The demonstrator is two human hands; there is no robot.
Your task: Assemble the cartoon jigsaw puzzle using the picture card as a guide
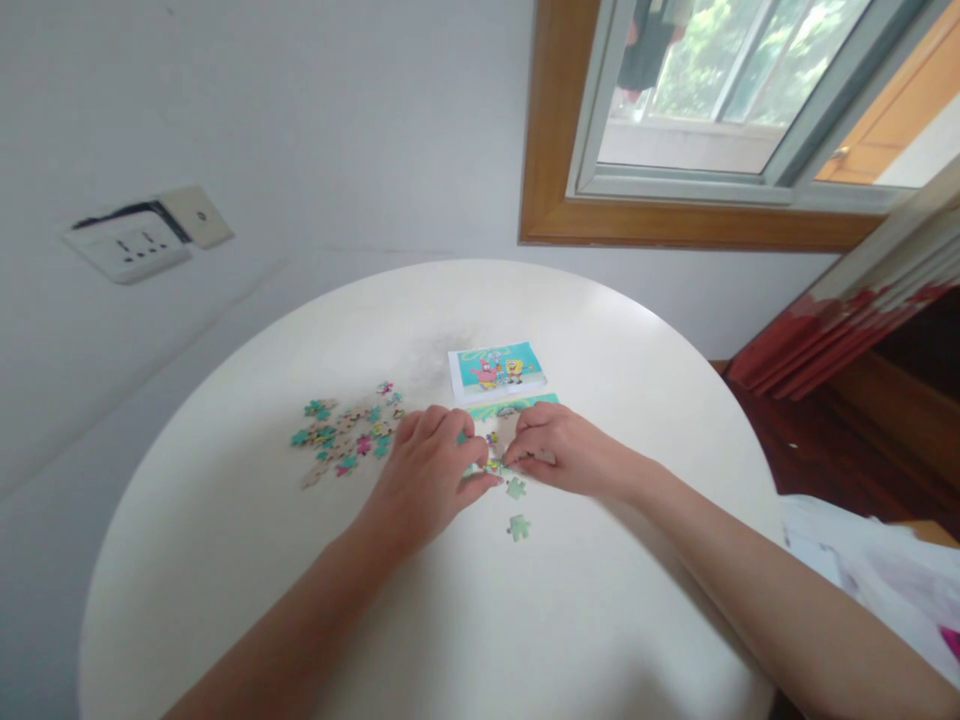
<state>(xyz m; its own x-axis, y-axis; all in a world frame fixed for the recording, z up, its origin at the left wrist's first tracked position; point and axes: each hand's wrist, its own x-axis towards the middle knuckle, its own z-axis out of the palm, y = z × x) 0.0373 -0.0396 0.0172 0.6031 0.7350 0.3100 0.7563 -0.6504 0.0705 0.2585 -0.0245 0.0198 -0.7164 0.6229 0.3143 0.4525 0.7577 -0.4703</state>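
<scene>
My left hand point(431, 465) rests over the left part of a partly assembled jigsaw puzzle point(484, 410), its thumb and fingers bent around the lower edge. Opposite it, my right hand point(551, 448) pinches at a small colourful puzzle piece point(495, 466) between the two hands. Both hands hide much of the assembled area. Two pale green puzzle pieces, an upper one point(516, 487) and a lower one point(518, 527), lie just below the hands. Behind the puzzle lies a picture card point(499, 372) with cartoon figures on turquoise.
Loose puzzle pieces point(364, 443) are spread to the left of my left hand. Everything lies on a round white table point(637, 600) against a wall with a socket point(131, 245) and a window point(697, 90). White plastic bags point(877, 570) are at the right.
</scene>
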